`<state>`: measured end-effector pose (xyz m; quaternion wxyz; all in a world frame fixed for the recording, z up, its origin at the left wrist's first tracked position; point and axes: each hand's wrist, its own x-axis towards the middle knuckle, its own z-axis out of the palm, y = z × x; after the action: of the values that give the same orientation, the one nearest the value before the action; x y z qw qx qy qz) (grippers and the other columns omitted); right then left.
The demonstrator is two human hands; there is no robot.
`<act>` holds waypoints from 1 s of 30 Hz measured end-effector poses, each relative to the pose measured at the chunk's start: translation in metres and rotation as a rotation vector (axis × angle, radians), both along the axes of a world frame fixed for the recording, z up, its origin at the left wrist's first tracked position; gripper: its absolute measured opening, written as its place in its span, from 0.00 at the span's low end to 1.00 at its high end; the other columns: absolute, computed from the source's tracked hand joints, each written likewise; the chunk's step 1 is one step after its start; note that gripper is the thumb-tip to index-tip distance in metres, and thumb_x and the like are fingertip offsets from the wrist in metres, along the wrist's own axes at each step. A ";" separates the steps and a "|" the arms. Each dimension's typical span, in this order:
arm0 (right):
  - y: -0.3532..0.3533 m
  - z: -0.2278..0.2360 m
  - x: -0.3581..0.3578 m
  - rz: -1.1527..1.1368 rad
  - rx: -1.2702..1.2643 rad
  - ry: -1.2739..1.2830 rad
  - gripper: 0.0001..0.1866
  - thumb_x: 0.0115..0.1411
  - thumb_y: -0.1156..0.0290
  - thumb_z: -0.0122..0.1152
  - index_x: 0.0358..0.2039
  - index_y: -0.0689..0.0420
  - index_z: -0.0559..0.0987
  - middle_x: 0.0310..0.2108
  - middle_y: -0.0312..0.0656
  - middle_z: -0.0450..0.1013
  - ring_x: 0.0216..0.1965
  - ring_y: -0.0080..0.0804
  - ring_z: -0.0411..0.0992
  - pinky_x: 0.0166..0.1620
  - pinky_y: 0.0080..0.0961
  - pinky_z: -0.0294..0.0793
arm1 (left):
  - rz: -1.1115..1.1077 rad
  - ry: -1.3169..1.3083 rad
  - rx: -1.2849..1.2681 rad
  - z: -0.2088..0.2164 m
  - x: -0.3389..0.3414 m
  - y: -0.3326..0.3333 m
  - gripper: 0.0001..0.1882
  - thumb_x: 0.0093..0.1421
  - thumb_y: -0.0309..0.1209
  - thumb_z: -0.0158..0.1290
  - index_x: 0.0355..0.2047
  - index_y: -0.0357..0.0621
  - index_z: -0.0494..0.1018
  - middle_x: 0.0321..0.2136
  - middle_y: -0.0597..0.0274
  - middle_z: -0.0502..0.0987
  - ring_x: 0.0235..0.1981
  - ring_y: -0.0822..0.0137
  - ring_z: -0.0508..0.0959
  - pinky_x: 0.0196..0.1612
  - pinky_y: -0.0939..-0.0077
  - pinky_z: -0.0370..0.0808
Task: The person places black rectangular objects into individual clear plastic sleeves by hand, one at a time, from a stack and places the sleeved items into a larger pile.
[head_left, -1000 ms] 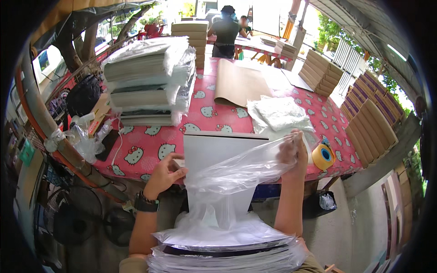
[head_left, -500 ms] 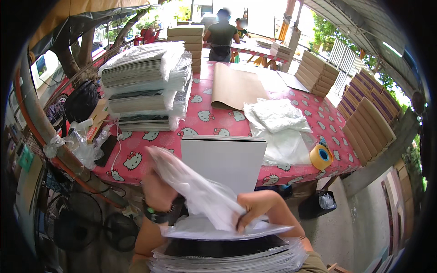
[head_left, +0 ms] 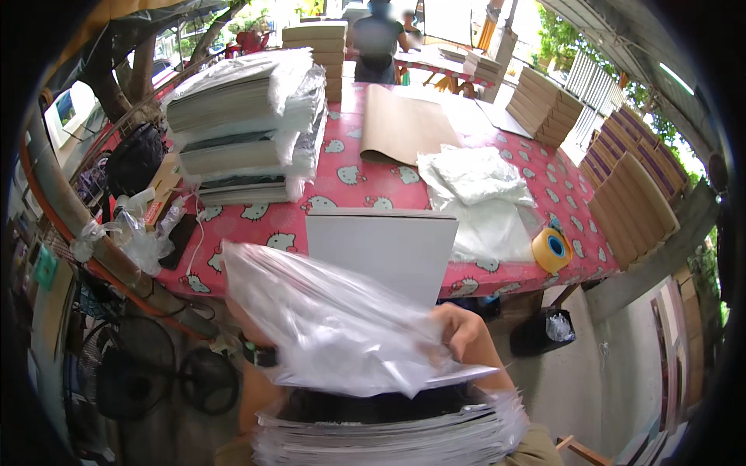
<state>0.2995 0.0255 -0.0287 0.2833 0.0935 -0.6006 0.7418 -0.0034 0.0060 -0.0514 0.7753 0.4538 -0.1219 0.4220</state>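
Observation:
A clear plastic bag, blurred by motion, spreads between my hands above my lap. My right hand pinches its right side with bent fingers. My left hand is mostly behind the raised left part of the bag and appears to hold it up; its fingers are hidden. Just under the bag, a stack of flat items in clear plastic rests on my lap, with a black surface on top. Beyond my hands, a white flat board or box lies at the table's near edge.
A pink patterned tablecloth covers the table. Tall plastic-wrapped stacks stand at left, brown paper behind. Clear plastic bags and a tape roll lie at right, near stacked cartons. A person stands at the far end.
The plastic bag has opened out wider and now covers most of my left hand. My right hand has moved slightly right and up. The view has tilted down slightly.

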 end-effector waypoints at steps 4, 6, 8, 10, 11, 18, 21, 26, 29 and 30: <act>-0.005 0.027 0.029 -0.686 -0.314 -0.081 0.12 0.41 0.84 0.54 0.30 0.65 0.74 0.25 0.39 0.72 0.26 0.21 0.69 0.29 0.17 0.67 | 0.239 0.101 -0.189 0.022 -0.019 0.011 0.26 0.47 0.34 0.55 0.47 0.40 0.62 0.23 0.66 0.70 0.26 0.73 0.70 0.32 0.82 0.67; 0.023 0.039 0.040 -1.307 0.167 -0.612 0.12 0.41 0.83 0.48 0.29 0.63 0.74 0.19 0.32 0.69 0.21 0.13 0.65 0.23 0.10 0.62 | 0.526 0.398 -0.167 0.027 -0.020 0.030 0.27 0.46 0.30 0.57 0.47 0.40 0.62 0.21 0.67 0.70 0.27 0.74 0.69 0.32 0.82 0.66; 0.037 0.048 0.033 -1.582 0.273 -0.627 0.15 0.45 0.81 0.45 0.33 0.60 0.76 0.15 0.31 0.64 0.16 0.13 0.57 0.19 0.13 0.55 | 0.900 0.604 -0.004 0.043 -0.008 0.045 0.26 0.44 0.26 0.57 0.45 0.42 0.65 0.21 0.68 0.69 0.26 0.75 0.68 0.32 0.81 0.66; 0.045 0.042 0.028 -1.683 0.483 -0.722 0.17 0.45 0.81 0.45 0.36 0.59 0.76 0.14 0.30 0.62 0.16 0.12 0.56 0.19 0.13 0.55 | 1.326 0.761 0.184 0.052 0.006 0.057 0.23 0.41 0.20 0.55 0.42 0.46 0.70 0.21 0.69 0.67 0.24 0.76 0.66 0.30 0.80 0.65; 0.050 0.037 0.030 -1.732 0.597 -0.773 0.17 0.45 0.81 0.45 0.37 0.58 0.76 0.14 0.30 0.62 0.15 0.12 0.56 0.19 0.13 0.55 | 1.456 0.863 0.245 0.052 0.008 0.061 0.22 0.42 0.20 0.54 0.41 0.46 0.70 0.21 0.68 0.67 0.24 0.75 0.66 0.31 0.80 0.65; 0.034 0.044 0.038 -1.516 0.005 -0.449 0.06 0.49 0.75 0.52 0.26 0.60 0.77 0.13 0.29 0.63 0.15 0.14 0.57 0.19 0.13 0.54 | 1.804 0.995 0.556 0.043 0.009 0.073 0.11 0.46 0.24 0.52 0.32 0.45 0.75 0.17 0.65 0.66 0.26 0.67 0.65 0.32 0.74 0.63; 0.043 0.033 0.047 -1.227 -0.472 -0.232 0.05 0.52 0.75 0.51 0.27 0.61 0.74 0.21 0.36 0.71 0.17 0.18 0.66 0.19 0.15 0.64 | 1.464 0.813 0.192 0.038 -0.003 0.071 0.07 0.48 0.24 0.51 0.30 0.41 0.74 0.22 0.64 0.71 0.27 0.70 0.69 0.33 0.77 0.65; 0.049 -0.009 0.054 -0.957 -0.653 -0.357 0.10 0.54 0.75 0.48 0.36 0.64 0.71 0.28 0.42 0.72 0.25 0.27 0.73 0.26 0.21 0.76 | 0.664 0.393 -0.641 0.041 -0.021 0.059 0.07 0.52 0.27 0.47 0.29 0.37 0.71 0.27 0.58 0.74 0.28 0.67 0.74 0.37 0.76 0.69; 0.026 -0.017 0.045 -0.946 -0.632 -0.341 0.10 0.54 0.74 0.49 0.37 0.62 0.71 0.32 0.42 0.72 0.30 0.27 0.72 0.30 0.23 0.75 | 0.543 0.351 -0.696 0.043 -0.032 0.057 0.10 0.54 0.29 0.43 0.30 0.36 0.71 0.28 0.57 0.74 0.28 0.64 0.74 0.37 0.73 0.71; 0.019 -0.022 0.044 -0.945 -0.625 -0.295 0.10 0.54 0.74 0.50 0.37 0.62 0.71 0.32 0.41 0.71 0.31 0.26 0.72 0.32 0.23 0.74 | 0.475 0.327 -0.704 0.046 -0.032 0.057 0.11 0.54 0.31 0.42 0.30 0.36 0.71 0.29 0.56 0.74 0.29 0.64 0.75 0.36 0.72 0.71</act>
<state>0.3431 0.0448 -0.0502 0.5108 -0.3765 -0.3631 0.6822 -0.0355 0.0634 -0.0055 0.7731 0.2388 0.2604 0.5268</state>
